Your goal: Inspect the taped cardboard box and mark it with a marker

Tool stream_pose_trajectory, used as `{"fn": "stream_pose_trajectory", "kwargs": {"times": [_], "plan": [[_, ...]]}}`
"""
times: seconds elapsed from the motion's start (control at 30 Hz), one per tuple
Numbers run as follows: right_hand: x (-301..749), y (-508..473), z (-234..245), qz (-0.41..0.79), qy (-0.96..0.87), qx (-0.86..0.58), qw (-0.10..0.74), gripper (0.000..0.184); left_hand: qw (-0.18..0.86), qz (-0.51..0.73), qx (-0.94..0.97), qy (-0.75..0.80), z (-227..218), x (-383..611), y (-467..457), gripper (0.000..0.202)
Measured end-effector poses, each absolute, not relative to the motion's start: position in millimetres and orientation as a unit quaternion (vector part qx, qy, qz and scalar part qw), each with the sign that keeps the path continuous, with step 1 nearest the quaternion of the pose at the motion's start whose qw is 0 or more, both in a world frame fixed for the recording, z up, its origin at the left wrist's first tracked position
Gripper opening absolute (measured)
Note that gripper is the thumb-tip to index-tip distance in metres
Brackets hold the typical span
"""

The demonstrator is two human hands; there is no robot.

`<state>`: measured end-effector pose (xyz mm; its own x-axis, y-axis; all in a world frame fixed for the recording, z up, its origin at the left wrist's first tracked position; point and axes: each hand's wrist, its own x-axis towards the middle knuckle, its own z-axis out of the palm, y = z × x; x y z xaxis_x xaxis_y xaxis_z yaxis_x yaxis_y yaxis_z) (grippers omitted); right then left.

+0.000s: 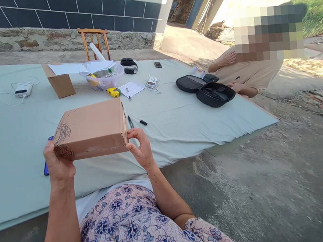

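Observation:
A closed brown cardboard box (pixel 92 127) with dark scribbles on its left corner is held up above the table's near edge. My left hand (pixel 57 163) grips its left end, fingers wrapped behind it. My right hand (pixel 139 146) pinches its right end with thumb and fingers. A black pen (pixel 131 121) and its cap (pixel 143 122) lie on the cloth just beyond the box. A blue phone (pixel 46 167) peeks out under my left hand.
The pale green cloth-covered table (pixel 178 123) carries a second open cardboard box (pixel 60 83), a clear bowl (pixel 103 79), a yellow tape measure (pixel 113 92), papers, a power bank (pixel 23 89) and an open black case (pixel 206 90). Another person (pixel 246 70) leans on the far right corner. A wooden chair (pixel 94 41) stands behind.

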<state>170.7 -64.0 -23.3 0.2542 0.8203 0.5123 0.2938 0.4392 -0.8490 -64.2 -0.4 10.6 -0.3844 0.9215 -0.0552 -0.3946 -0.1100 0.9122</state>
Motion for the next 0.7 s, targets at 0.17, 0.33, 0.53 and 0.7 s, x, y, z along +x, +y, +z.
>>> {"fn": "stream_pose_trajectory", "kwargs": {"times": [0.17, 0.33, 0.53, 0.7], "plan": [[174.1, -62.7, -29.1, 0.206, -0.597, -0.469, 0.617, 0.054, 0.48, 0.688, 0.289, 0.462, 9.3, -69.2, 0.7, 0.045], [180.9, -60.4, -36.0, 0.219, -0.626, -0.466, 0.585, 0.062, 0.486, 0.696, 0.271, 0.454, 11.7, -69.1, -1.3, 0.046], [188.0, -61.7, -36.9, 0.273, -0.625, -0.452, 0.575, 0.093, 0.49, 0.693, 0.277, 0.45, 10.6, -71.2, -1.3, 0.051], [183.6, -68.2, -28.5, 0.329, -0.607, -0.467, 0.552, 0.129, 0.465, 0.691, 0.316, 0.454, 8.4, -71.2, -0.6, 0.058]]}}
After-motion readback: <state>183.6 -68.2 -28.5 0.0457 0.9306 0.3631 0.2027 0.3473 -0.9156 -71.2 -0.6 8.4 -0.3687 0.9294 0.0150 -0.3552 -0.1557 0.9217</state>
